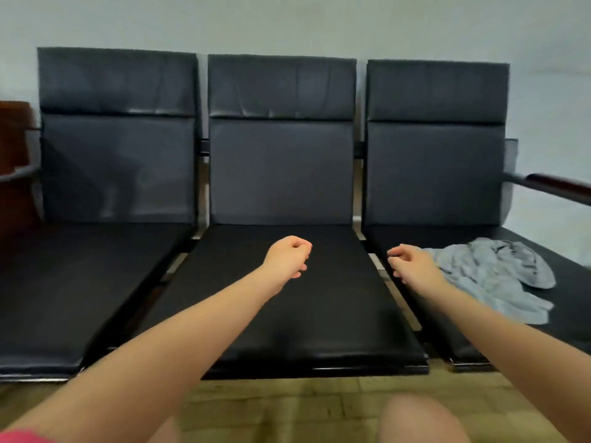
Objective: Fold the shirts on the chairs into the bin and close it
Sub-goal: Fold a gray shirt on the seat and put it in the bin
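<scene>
Three black padded chairs [281,174] joined in a row against a pale wall [287,20], seats running toward the camera. Yellowish tiled floor [287,398] below the seat fronts. Dark wooden armrest [556,183] at the right end of the row, something brown at the far left edge. Crumpled grey shirt [492,276] heaped on the right-hand seat, unfolded, spilling toward its front. Two bare forearms reaching out over the seats. Left hand [287,260] above the middle seat, fingers curled in loosely, holding nothing. Right hand [412,263] over the gap between the middle and right seats, just beside the shirt's near edge, fingers loosely bent, nothing in its grip.
</scene>
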